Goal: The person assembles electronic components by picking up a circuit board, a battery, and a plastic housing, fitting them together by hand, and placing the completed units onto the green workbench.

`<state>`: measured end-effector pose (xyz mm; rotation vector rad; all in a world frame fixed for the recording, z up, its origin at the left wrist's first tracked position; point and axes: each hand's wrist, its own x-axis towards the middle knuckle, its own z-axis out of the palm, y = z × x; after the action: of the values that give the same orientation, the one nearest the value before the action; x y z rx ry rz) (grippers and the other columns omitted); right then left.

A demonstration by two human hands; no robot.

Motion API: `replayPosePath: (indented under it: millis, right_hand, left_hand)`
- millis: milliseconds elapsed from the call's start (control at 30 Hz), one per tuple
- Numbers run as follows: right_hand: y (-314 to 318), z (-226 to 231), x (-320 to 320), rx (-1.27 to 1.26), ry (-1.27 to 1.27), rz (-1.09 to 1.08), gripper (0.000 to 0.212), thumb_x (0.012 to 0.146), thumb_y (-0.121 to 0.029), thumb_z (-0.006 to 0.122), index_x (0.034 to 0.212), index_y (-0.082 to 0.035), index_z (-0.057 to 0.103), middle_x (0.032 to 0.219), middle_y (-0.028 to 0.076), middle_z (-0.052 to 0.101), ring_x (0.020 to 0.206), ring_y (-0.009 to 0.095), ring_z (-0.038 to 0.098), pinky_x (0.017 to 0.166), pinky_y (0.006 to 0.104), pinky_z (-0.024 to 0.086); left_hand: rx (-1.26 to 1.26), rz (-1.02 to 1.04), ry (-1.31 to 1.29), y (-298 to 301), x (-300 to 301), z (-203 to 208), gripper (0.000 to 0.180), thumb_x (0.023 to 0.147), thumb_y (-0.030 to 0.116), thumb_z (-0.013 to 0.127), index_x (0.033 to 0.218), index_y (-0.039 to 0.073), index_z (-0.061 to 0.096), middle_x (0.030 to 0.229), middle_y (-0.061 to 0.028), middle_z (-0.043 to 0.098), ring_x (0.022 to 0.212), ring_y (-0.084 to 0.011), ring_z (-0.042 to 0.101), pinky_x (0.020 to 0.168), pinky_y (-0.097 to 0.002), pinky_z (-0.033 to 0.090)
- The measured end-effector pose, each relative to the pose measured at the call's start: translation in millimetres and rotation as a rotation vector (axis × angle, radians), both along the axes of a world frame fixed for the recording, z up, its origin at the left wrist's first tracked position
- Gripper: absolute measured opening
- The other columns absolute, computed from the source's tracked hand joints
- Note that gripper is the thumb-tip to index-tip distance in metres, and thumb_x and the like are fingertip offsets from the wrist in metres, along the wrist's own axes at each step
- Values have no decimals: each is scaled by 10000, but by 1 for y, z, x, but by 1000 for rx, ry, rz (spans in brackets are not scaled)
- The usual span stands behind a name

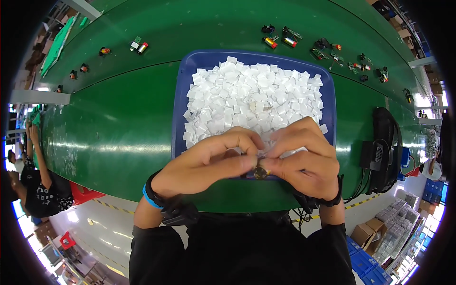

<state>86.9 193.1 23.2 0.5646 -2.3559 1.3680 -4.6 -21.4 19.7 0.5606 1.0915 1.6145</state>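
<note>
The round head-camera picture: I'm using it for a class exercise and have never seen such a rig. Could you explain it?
There is no machine, only a person working bare-handed. A wide fisheye camera on the person's head looks down, bending straight edges; the left hand is on the left, the right hand opposite. On the shiny green table stands a blue rectangular plastic tray heaped with small white squarish pieces. Farther back lie small electronic parts with red and gold cylinders; a black elongated case lies to the right. Near the tray's closest edge, the fingers of both hands pinch a small dark rounded part, too blurred to identify.
</note>
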Motion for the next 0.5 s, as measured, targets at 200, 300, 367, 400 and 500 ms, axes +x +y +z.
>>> replayPosePath:
  millis: [200,300,367,400,500]
  right_hand:
    - [-6,-5,-1,256,228,-44,214,642,-21,798,840,-62,725,932,43,689,862,233,601,730,358,537]
    - [-5,-2,-2,334,291,-47,222,644,-27,781,860,-53,735,951,51,688,861,228,590,736,360,551]
    - [-6,0,-2,350,275,-64,223,647,-31,773,867,-51,739,966,59,693,873,231,588,751,366,561]
    - [-6,0,-2,350,274,-61,223,647,-31,773,867,-51,739,966,59,693,873,231,588,751,366,561]
    - [-7,-2,-1,329,269,-113,284,618,-34,819,881,-61,713,979,43,712,918,239,599,799,392,565]
  left_hand:
    - [-85,128,17,3,8,0,140,1006,130,496,1034,6,555,1142,-73,522,996,-115,483,908,-270,394]
    - [-73,173,36,5,11,-1,154,1014,147,495,1042,8,555,1139,-70,538,979,-105,480,893,-263,399]
    - [-70,225,46,7,12,0,152,1018,143,495,1054,8,556,1138,-78,557,926,-102,502,856,-249,422]
    - [-69,251,50,7,12,1,152,1020,140,495,1060,8,556,1138,-81,567,899,-100,513,837,-242,434]
    - [-165,242,148,4,12,5,146,1012,91,482,1098,-2,555,1116,-93,594,869,-105,557,786,-237,468]
